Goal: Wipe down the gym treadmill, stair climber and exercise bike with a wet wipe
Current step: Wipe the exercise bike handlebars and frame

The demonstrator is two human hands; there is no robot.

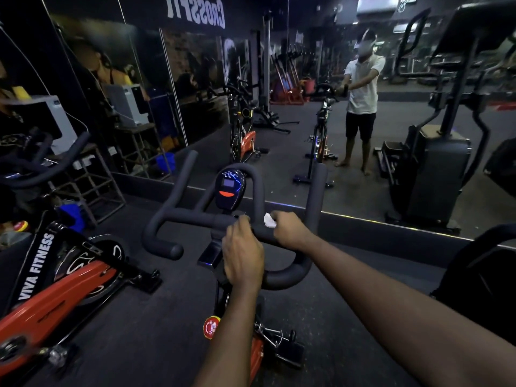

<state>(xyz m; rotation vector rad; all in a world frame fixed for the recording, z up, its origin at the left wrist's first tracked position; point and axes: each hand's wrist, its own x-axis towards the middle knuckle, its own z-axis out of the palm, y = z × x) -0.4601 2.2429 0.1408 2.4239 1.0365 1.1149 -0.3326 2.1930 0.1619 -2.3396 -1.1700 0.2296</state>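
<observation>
Matt black foam on the handlebar (192,216), glossy plastic console (230,188) just behind it, crumpled white wet wipe (269,220) on it, rough speckled rubbery floor (156,331) below.

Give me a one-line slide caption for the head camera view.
Right hand holds a wet wipe against the exercise bike handlebar while the left hand grips its centre, facing a mirror.

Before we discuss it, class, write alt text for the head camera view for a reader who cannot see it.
A person's right hand holds a white wipe against the handlebar of an exercise bike, while the left hand grips the bar beside it. A mirror ahead reflects the person and bike.
</observation>
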